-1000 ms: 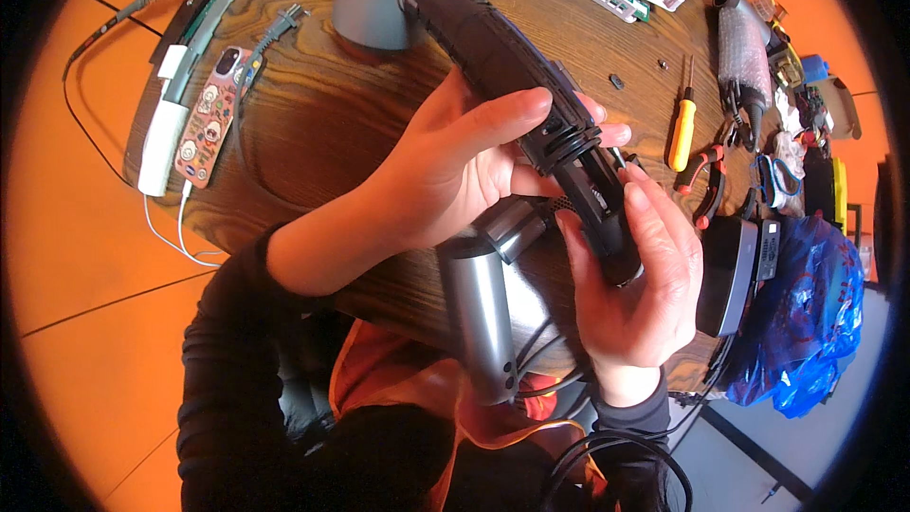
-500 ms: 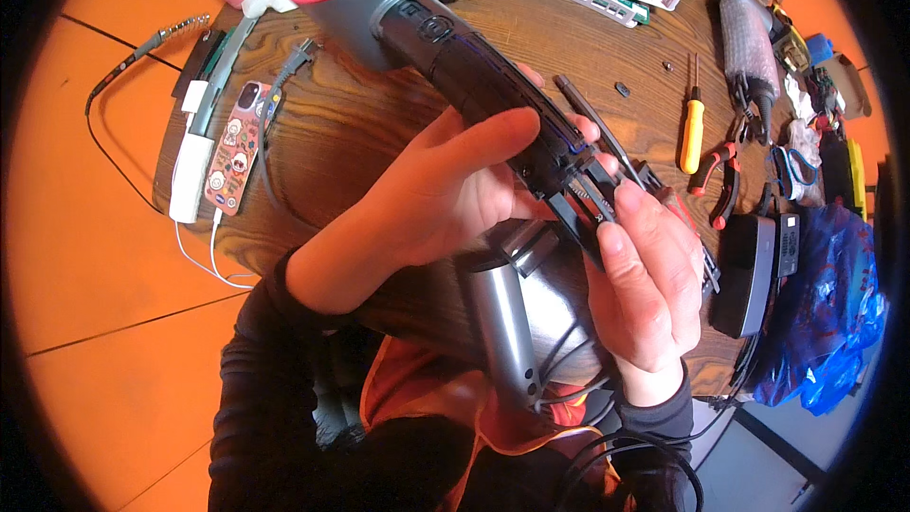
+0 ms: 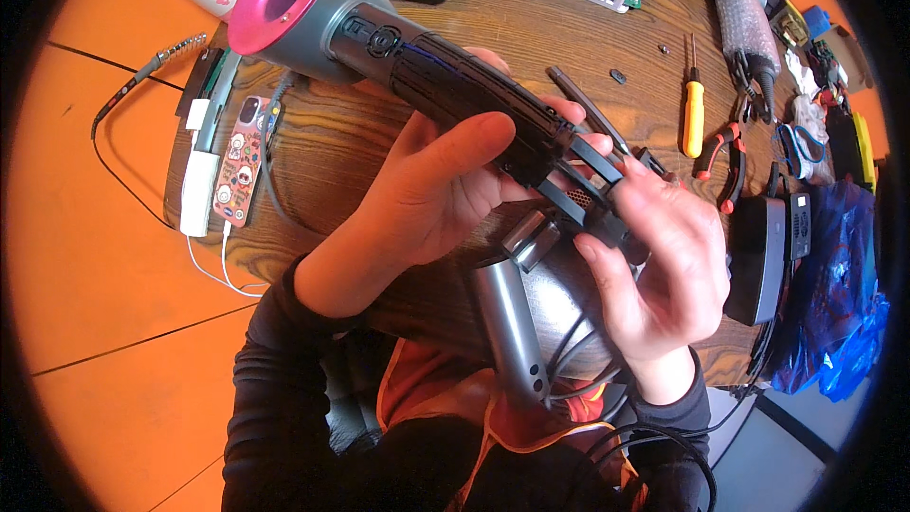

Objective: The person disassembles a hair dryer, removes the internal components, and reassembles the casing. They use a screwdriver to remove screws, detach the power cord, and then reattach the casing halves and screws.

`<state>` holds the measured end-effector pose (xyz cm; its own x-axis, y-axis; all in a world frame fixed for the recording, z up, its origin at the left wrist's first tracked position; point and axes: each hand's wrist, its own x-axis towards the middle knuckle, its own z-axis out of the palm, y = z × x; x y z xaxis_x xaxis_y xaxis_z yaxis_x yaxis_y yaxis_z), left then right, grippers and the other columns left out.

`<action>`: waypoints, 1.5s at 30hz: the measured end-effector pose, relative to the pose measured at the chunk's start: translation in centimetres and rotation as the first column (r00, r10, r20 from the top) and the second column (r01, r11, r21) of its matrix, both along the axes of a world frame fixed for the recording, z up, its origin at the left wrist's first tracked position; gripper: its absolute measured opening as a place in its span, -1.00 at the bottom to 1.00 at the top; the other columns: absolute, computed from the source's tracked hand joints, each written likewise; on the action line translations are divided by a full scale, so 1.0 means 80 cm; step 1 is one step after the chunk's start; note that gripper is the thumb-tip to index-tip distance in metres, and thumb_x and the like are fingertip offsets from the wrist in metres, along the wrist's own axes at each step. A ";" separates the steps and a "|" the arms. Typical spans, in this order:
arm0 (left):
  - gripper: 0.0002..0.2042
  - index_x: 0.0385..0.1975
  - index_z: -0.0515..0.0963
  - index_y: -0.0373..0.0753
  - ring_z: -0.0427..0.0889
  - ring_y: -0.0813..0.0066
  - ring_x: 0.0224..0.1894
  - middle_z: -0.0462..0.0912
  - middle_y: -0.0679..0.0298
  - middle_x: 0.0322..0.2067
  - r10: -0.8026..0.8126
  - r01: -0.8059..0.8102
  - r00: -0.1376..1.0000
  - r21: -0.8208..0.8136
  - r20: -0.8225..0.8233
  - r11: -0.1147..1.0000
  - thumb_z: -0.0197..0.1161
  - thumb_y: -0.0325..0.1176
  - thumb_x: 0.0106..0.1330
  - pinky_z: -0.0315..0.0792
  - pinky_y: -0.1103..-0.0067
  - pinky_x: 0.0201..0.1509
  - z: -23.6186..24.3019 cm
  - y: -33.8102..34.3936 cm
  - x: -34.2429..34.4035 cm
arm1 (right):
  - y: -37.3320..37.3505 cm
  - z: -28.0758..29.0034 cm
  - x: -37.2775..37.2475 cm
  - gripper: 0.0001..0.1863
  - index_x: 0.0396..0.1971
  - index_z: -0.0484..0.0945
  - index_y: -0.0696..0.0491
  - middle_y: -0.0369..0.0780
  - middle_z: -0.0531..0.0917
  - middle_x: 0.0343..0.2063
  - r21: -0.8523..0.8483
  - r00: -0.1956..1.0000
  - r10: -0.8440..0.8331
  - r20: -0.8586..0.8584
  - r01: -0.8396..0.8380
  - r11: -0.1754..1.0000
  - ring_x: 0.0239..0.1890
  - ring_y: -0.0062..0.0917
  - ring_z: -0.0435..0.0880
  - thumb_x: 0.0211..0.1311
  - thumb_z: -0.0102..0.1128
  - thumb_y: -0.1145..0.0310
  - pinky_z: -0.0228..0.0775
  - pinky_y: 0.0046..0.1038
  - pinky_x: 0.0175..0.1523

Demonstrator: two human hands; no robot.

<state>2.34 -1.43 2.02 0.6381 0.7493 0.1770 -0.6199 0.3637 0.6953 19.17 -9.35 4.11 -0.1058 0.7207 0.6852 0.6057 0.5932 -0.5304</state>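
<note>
A hair dryer [image 3: 353, 2] with a grey head and a pink ring is held slanting above the table, its handle bared to the black inner frame. My left hand [image 3: 427, 175] is wrapped round that handle from below, thumb lying along the near side. At the handle's lower end, two black prongs stick out with a small mesh part between them. My right hand [image 3: 673, 270] pinches this end between thumb and fingers; part of it is hidden by the fingers. Beneath, a grey handle tube [image 3: 510, 322] lies near my lap, with a small dark block [image 3: 533, 241] by its top.
A yellow screwdriver [image 3: 695, 118], red-and-black pliers [image 3: 730, 171] and a dark adapter box [image 3: 756, 261] lie on the right, beside a blue plastic bag [image 3: 839, 294]. On the left are a phone [image 3: 245, 166], a white power strip [image 3: 198, 194] and a soldering iron [image 3: 142, 73]. Black cable loops near my right forearm.
The hair dryer has shifted left and its pink ring shows more fully. My right fingers have spread a little and moved on the handle's end. The left hand keeps its hold.
</note>
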 end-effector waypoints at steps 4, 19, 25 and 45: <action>-0.61 0.06 0.18 0.00 0.33 -0.07 0.08 0.37 0.01 -0.01 0.001 0.000 1.000 -0.078 0.013 0.997 0.06 -0.21 0.25 0.28 0.11 0.10 -0.003 0.003 0.003 | 0.003 -0.011 -0.001 -0.41 -0.11 0.24 0.23 -0.09 0.42 -0.15 -0.086 0.971 0.055 -0.232 -0.077 0.993 -0.05 -0.25 0.48 -0.20 0.34 0.64 0.40 -0.31 0.01; -0.69 0.00 0.25 -0.20 0.43 0.04 0.01 0.42 -0.03 -0.05 0.002 0.020 0.988 -0.141 0.153 0.990 0.03 -0.34 0.27 0.42 0.19 0.01 -0.011 0.003 0.007 | 0.010 -0.017 -0.009 -0.34 -0.14 0.15 0.12 -0.10 0.40 -0.17 -0.077 0.814 0.172 -0.555 -0.256 0.964 -0.01 -0.34 0.45 -0.26 0.39 0.61 0.46 -0.48 -0.11; -0.57 -0.06 0.31 -0.47 0.48 0.20 -0.02 0.45 -0.06 -0.10 0.024 0.018 0.989 -0.273 0.147 0.962 -0.04 -0.17 0.30 0.46 0.44 0.00 0.001 0.012 -0.005 | 0.005 -0.018 -0.010 -0.27 -0.03 0.12 0.15 -0.03 0.41 -0.09 -0.184 0.862 0.079 -0.501 -0.196 0.963 -0.08 -0.43 0.49 -0.22 0.38 0.56 0.47 -0.61 -0.26; -0.60 0.01 0.19 -0.27 0.45 0.06 -0.02 0.44 0.00 -0.09 0.288 -0.267 0.911 0.111 -0.294 0.957 0.00 -0.19 0.28 0.56 0.36 -0.11 0.009 0.016 -0.011 | 0.017 -0.001 0.009 -0.64 -0.26 0.52 0.22 -0.14 0.54 -0.51 0.009 0.994 -0.025 0.109 0.024 1.000 -0.50 -0.41 0.54 -0.18 0.30 0.54 0.37 -0.51 -0.40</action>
<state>1.45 -0.17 2.76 0.4369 0.8973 0.0634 -0.4441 0.1539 0.8826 19.85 -7.98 4.03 -0.1623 0.7188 0.6760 0.6741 0.5811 -0.4560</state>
